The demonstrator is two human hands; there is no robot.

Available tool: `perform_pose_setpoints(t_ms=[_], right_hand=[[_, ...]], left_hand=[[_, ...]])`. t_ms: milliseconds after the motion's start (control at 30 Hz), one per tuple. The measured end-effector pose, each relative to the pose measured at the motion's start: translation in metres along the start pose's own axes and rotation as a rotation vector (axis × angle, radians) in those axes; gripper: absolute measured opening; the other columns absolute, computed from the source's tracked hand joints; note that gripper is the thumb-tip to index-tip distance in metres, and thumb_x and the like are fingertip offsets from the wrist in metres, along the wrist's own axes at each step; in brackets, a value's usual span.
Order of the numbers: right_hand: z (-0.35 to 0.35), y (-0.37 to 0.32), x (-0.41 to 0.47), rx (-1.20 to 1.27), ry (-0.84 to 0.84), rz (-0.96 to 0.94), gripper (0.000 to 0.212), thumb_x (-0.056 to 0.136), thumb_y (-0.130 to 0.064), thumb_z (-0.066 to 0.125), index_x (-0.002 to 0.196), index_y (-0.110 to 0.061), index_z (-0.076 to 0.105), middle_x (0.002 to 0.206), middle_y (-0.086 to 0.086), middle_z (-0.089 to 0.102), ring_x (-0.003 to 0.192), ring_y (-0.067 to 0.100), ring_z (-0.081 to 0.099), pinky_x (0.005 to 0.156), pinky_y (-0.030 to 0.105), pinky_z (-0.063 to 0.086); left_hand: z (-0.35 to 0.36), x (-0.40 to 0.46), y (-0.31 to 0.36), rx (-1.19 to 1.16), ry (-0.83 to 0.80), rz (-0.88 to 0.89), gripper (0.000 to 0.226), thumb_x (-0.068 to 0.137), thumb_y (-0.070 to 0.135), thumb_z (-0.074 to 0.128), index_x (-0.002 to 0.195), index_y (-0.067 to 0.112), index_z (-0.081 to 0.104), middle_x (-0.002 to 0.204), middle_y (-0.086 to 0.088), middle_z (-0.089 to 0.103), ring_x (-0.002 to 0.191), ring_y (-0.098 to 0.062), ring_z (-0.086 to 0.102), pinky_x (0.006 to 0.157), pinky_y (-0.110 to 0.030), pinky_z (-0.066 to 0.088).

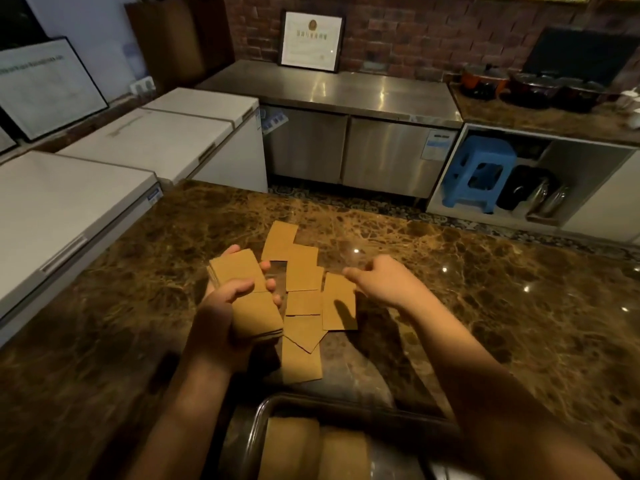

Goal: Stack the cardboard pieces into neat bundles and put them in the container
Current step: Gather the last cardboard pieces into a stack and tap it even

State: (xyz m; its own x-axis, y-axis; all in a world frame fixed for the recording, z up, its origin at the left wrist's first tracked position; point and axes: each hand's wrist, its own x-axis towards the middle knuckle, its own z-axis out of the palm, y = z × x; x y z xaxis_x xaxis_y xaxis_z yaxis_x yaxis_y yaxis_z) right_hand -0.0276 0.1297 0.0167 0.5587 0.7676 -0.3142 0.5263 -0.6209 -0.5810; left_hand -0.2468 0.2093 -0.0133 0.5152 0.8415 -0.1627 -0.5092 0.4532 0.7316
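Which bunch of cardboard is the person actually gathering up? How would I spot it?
Start at the brown marble counter. Near its middle, loose cardboard pieces lie flat and scattered. Just left of them, the left hand grips a cardboard stack: the only cardboard lifted off the counter, with many layered edges showing.

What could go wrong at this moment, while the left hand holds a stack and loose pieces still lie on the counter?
1. The stack in the left hand looks slightly fanned at its near edge; it may slip apart.
2. The loose pieces overlap, so the right hand might drag several away at once.
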Motion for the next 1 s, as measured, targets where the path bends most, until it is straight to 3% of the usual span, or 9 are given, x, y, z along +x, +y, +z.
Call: perform_pose_setpoints(t_ms=[67,133,233,367,533,633,767,867,1000], right_hand=[[0.011,0.005,0.018,-0.153,-0.048,0.104,0.046,0.092,-0.052,0.06,0.109,-0.01,0.068,0.107,0.008,0.07,0.094,0.025,0.066,0.075,0.032,0.05],[0.025,0.003,0.027,-0.288,-0.065,0.146,0.054,0.088,-0.059,0.061,0.107,-0.009,0.067,0.114,0.011,0.069,0.094,0.029,0.064,0.075,0.034,0.048],[0.044,-0.004,0.034,-0.358,-0.091,0.177,0.067,0.071,-0.077,0.066,0.087,-0.012,0.063,0.098,0.006,0.066,0.084,0.027,0.061,0.071,0.033,0.048],[0.058,-0.007,0.038,-0.35,-0.107,0.224,0.087,0.062,-0.07,0.079,0.121,-0.009,0.062,0.119,0.009,0.067,0.109,0.032,0.064,0.093,0.043,0.054],[0.053,-0.004,0.039,-0.189,-0.136,0.274,0.107,0.068,-0.045,0.089,0.149,-0.007,0.03,0.149,0.017,0.039,0.135,0.037,0.045,0.109,0.049,0.044],[0.051,0.006,0.035,-0.204,-0.144,0.222,0.085,0.083,-0.033,0.078,0.149,-0.008,0.03,0.149,0.018,0.035,0.131,0.036,0.047,0.102,0.042,0.045],[0.034,0.02,0.023,-0.069,-0.016,0.12,0.046,0.09,-0.027,0.059,0.131,-0.01,0.046,0.123,0.013,0.061,0.108,0.033,0.062,0.08,0.038,0.05],[0.014,0.026,0.009,0.333,0.007,0.118,0.02,0.084,-0.015,0.063,0.103,-0.011,0.059,0.099,0.008,0.067,0.086,0.024,0.066,0.071,0.041,0.057],[-0.008,0.017,-0.015,1.015,-0.136,0.171,0.017,0.088,-0.004,0.052,0.104,-0.004,0.059,0.084,0.01,0.076,0.073,0.022,0.073,0.067,0.039,0.061]], left_hand=[[-0.006,0.002,-0.002,-0.003,0.034,0.0,0.056,0.093,0.0,0.041,0.138,0.033,0.05,0.105,-0.013,0.069,0.068,-0.024,0.068,0.058,-0.037,0.058],[-0.007,0.003,-0.005,0.008,0.048,-0.007,0.057,0.093,-0.001,0.04,0.139,0.032,0.049,0.106,-0.014,0.068,0.07,-0.024,0.067,0.059,-0.036,0.058],[-0.008,0.005,-0.01,0.017,0.058,-0.018,0.058,0.092,-0.002,0.04,0.137,0.032,0.051,0.1,-0.013,0.074,0.073,-0.025,0.067,0.058,-0.038,0.058],[-0.009,0.007,-0.017,0.018,0.054,-0.048,0.056,0.092,-0.002,0.041,0.131,0.035,0.057,0.099,-0.014,0.074,0.072,-0.029,0.066,0.061,-0.041,0.057],[-0.003,0.01,-0.022,0.008,0.077,-0.076,0.052,0.094,-0.001,0.044,0.129,0.035,0.059,0.105,-0.017,0.073,0.074,-0.029,0.068,0.061,-0.042,0.057],[0.004,0.009,-0.024,-0.026,0.093,-0.097,0.046,0.095,0.002,0.048,0.127,0.033,0.06,0.107,-0.017,0.072,0.076,-0.028,0.068,0.06,-0.041,0.058],[0.017,0.006,-0.024,0.001,0.096,-0.102,0.042,0.098,0.003,0.046,0.128,0.03,0.058,0.106,-0.016,0.072,0.074,-0.027,0.07,0.057,-0.039,0.059],[0.026,0.004,-0.023,0.009,0.074,-0.097,0.042,0.098,0.002,0.046,0.129,0.028,0.057,0.101,-0.015,0.074,0.07,-0.026,0.071,0.054,-0.038,0.059],[0.041,0.001,-0.021,0.019,0.022,-0.093,0.045,0.098,0.002,0.046,0.134,0.027,0.055,0.097,-0.014,0.076,0.067,-0.025,0.07,0.054,-0.037,0.058]])
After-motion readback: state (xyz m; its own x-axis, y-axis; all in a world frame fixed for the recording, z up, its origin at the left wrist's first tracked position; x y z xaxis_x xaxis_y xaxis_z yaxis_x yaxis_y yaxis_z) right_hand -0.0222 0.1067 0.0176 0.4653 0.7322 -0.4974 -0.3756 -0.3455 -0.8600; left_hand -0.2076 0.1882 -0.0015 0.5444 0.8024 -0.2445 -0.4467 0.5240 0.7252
